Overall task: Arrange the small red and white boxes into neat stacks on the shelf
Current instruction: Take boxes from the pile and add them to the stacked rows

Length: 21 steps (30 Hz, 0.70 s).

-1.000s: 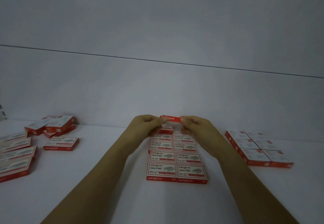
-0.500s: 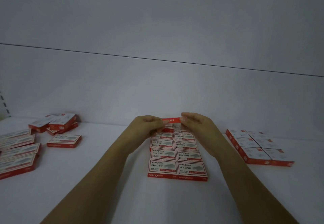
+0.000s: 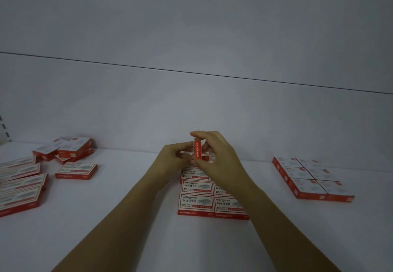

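Update: small red and white cardboard box has turned from flat to standing on end. Right hand pinches it top and bottom and left hand curls against its side, mid-frame above the two-column block of matching boxes. Probably reorienting before placing.

Red box upright, seemingly above grid.

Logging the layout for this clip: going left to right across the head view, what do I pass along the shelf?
Row of boxes at the left edge → loose pile of boxes → left hand → held box, on end → right hand pinching it → block of boxes. The centre grid overlaps the hands, so left out.
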Tool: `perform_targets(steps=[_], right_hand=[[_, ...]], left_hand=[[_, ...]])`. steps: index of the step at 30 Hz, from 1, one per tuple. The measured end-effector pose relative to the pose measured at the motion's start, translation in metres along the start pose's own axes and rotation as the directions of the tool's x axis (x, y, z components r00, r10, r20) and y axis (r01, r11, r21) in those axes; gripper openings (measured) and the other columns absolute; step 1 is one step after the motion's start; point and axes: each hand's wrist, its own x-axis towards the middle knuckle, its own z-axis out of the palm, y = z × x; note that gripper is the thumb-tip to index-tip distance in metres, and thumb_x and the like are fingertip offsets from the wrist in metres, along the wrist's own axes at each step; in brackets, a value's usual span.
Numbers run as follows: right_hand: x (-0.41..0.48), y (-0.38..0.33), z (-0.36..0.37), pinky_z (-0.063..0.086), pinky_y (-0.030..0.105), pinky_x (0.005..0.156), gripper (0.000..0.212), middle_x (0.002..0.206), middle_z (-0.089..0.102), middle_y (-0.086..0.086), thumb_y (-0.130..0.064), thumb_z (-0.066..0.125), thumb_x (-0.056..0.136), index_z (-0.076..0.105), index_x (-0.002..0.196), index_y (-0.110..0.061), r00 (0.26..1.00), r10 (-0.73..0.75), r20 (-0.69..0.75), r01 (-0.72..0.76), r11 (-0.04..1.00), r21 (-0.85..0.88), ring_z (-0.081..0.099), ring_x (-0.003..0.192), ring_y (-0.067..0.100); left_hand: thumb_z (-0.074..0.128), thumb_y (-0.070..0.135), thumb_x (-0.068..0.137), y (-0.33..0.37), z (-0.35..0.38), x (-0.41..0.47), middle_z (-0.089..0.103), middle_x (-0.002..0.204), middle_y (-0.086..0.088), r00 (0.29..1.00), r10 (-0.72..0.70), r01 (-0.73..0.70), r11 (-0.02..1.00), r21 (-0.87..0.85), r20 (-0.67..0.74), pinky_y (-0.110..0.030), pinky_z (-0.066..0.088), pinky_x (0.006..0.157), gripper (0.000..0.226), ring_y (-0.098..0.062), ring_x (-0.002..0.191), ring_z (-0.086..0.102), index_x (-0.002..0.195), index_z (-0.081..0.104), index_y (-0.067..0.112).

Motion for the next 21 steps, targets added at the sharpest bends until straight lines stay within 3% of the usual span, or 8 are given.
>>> perform_targets(steps=[5,8,13,16,21], right_hand=[[0.001,0.009,-0.009,0.044,0.003,0.081,0.053,0.119,0.049,-0.010,-0.007,0.067,0.082,0.051,0.128,-0.026,0.999,0.029,-0.025,-0.030,0.999,-0.035,0.054,0.094,-0.001],[0.003,0.022,-0.021,0.049,0.010,0.081,0.048,0.122,0.054,-0.005,-0.005,0.068,0.081,0.054,0.125,-0.020,0.985,0.151,-0.077,-0.151,0.988,0.002,0.057,0.098,0.003],[0.000,0.031,-0.025,0.050,0.010,0.064,0.039,0.104,0.065,-0.006,-0.005,0.071,0.078,0.057,0.108,-0.025,0.932,0.363,0.018,-0.362,0.922,0.139,0.062,0.081,-0.004],[-0.002,0.031,-0.019,0.048,0.008,0.061,0.035,0.093,0.062,-0.012,-0.014,0.071,0.079,0.056,0.109,-0.023,0.925,0.375,0.054,-0.379,0.918,0.116,0.060,0.079,-0.004],[-0.003,0.032,-0.011,0.044,0.012,0.066,0.036,0.098,0.064,-0.009,-0.018,0.070,0.079,0.057,0.113,-0.019,0.927,0.370,0.060,-0.374,0.921,0.110,0.061,0.085,0.004]], left_hand=[[0.070,0.001,0.078,0.001,-0.002,0.001,0.072,0.103,-0.001,0.999,0.001,-0.002,1.000,-0.027,-0.042,-0.023,0.057,0.073,0.042,-0.017,0.088,0.070,0.116,0.065,0.017],[0.074,0.005,0.075,0.010,-0.003,0.000,0.071,0.102,0.004,0.990,0.053,-0.053,0.999,0.002,-0.128,-0.022,0.056,0.075,0.046,-0.015,0.089,0.068,0.116,0.063,0.025],[0.079,0.016,0.072,0.024,0.008,-0.001,0.067,0.088,0.008,0.975,0.176,-0.151,0.973,0.173,-0.138,-0.025,0.057,0.073,0.042,-0.014,0.078,0.066,0.108,0.063,0.030],[0.082,0.019,0.067,0.026,0.013,-0.003,0.064,0.091,0.013,0.961,0.256,-0.218,0.936,0.278,-0.106,-0.015,0.054,0.071,0.043,-0.003,0.073,0.062,0.104,0.063,0.031],[0.083,0.018,0.067,0.031,0.019,-0.007,0.060,0.097,0.017,0.936,0.349,-0.314,0.888,0.337,-0.046,-0.011,0.051,0.075,0.042,0.001,0.075,0.059,0.100,0.061,0.033]])
